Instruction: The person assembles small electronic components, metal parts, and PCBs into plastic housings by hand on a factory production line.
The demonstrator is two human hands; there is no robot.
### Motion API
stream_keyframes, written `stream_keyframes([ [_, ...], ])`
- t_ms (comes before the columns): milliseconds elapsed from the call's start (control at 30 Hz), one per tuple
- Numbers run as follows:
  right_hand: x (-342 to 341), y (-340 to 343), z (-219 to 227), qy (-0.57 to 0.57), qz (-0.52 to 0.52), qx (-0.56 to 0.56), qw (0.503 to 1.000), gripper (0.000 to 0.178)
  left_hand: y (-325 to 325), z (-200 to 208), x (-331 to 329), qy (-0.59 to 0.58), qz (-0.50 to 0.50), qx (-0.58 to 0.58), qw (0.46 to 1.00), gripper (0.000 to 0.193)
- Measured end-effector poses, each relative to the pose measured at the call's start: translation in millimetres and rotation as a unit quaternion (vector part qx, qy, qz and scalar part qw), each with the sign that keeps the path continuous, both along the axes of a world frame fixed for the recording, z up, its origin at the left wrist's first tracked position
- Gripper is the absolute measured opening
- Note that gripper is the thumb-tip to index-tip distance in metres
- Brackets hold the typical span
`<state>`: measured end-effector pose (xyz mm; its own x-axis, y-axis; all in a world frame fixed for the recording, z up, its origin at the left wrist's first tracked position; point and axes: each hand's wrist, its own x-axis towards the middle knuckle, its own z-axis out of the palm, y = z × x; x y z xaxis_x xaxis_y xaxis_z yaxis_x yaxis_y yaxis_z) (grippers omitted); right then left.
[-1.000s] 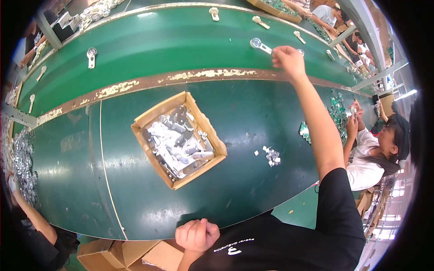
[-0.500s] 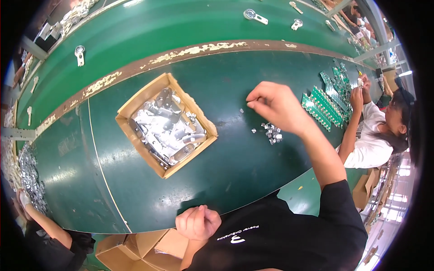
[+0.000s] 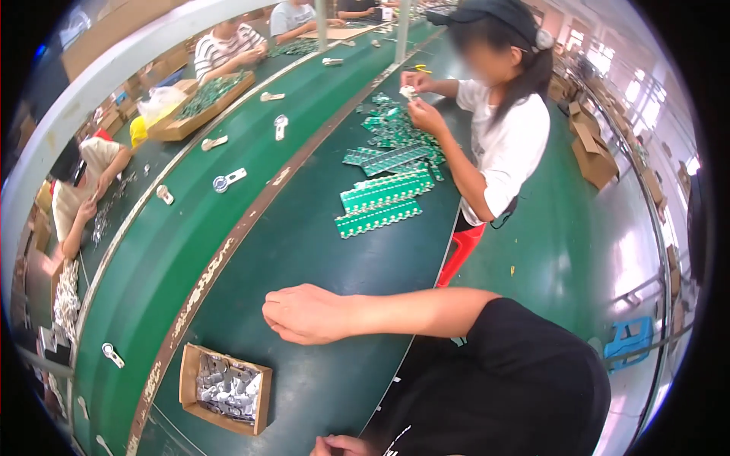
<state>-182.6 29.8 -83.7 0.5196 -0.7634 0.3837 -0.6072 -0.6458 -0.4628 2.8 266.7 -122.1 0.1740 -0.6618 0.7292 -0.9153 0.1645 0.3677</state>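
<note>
My right hand (image 3: 308,314) hovers low over the dark green bench, back of the hand up and fingers curled together; whatever they may hold is hidden. Below it in the picture stands an open cardboard box (image 3: 263,401) with shiny metal plates (image 3: 228,386) heaped inside, apart from the hand. At the lower edge my left hand (image 3: 342,446) shows only in part, by the bench's near edge, its fingers drawn in; what is inside them cannot be seen. Beyond my right forearm lie green circuit board strips (image 3: 388,196).
A person in a white top (image 3: 498,144) sits beside the bench, holding a small white part (image 3: 409,93). A brown ledge (image 3: 251,215) divides the bench from a green conveyor (image 3: 251,148) carrying several white-handled parts. A red stool (image 3: 461,254) stands by that person.
My view has swung right, so the box now appears lower left and the neighbour is nearer the middle. The loose small metal pieces near my right hand are now out of sight.
</note>
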Motion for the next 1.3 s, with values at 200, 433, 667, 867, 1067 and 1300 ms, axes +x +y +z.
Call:
stream_keyframes([
  [200,-21.2,56.2,7.7,-0.288,0.005,0.235,0.928,0.012,4.6,14.4,-6.7,0.018,0.018,0.059,0.998,0.008],
  [433,-51.2,92.7,8.0,-0.338,-0.005,0.317,0.886,0.007,9.5,10.4,-6.2,0.062,0.014,0.084,0.994,0.012],
  [667,-66.7,111.0,7.0,-0.390,-0.001,0.305,0.869,0.009,11.4,-1.9,-4.6,0.085,0.007,0.075,0.994,0.016],
  [867,-70.1,116.7,8.7,-0.386,0.000,0.248,0.889,0.012,11.6,-9.1,3.0,0.100,-0.016,0.076,0.992,0.017],
  [1067,-65.5,119.8,6.0,-0.385,0.015,0.272,0.882,0.008,17.1,-6.4,3.4,0.074,-0.006,0.086,0.994,0.017],
  [1300,-62.1,122.3,11.4,-0.392,-0.014,0.344,0.853,0.011,14.0,-6.0,7.7,0.026,-0.035,0.057,0.997,0.022],
])
